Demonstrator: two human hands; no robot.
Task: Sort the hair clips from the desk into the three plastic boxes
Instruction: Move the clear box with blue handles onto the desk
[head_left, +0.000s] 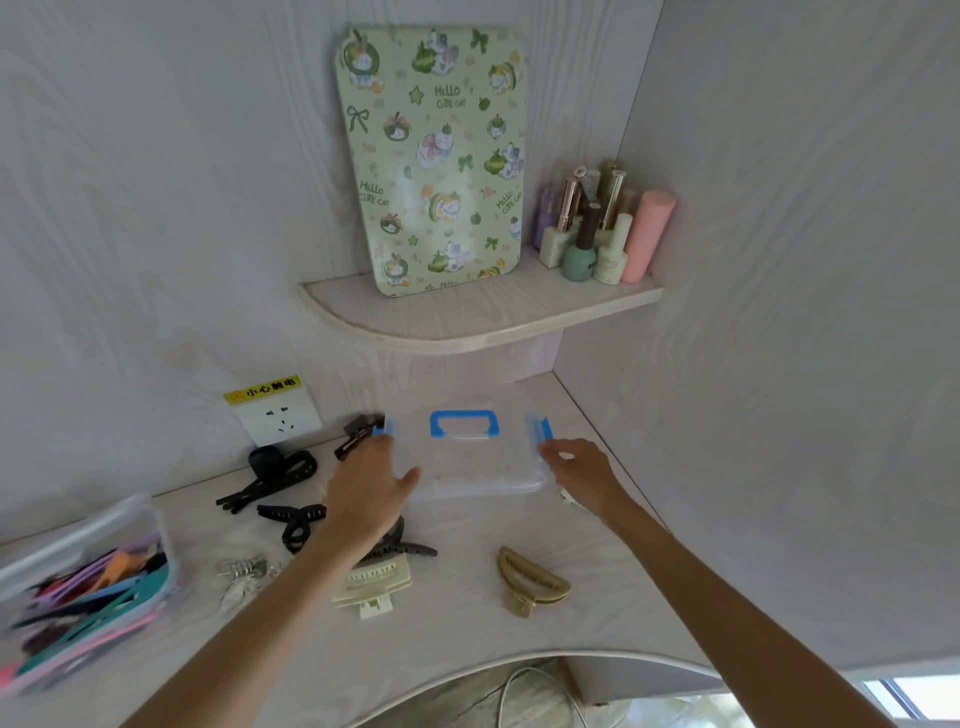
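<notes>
Clear plastic box with blue handle and blue side latches (470, 460) sits lidded at desk back corner. Left hand (371, 486) and right hand (576, 470) at its two ends, fingertips by latches; actual grasp cannot tell. Judged step: unlatching lid. Next: flip both latches, lift lid. Black (296, 522), cream (371, 584), olive claw clips (530, 579) lie loose in front. Yellow socket sticker (263, 389) reads "小心触电"; green tin board (434, 156) reads "Hello Cute Cat".

The left box (78, 587) is blurred and cut by the frame edge; its clips blur together.
</notes>
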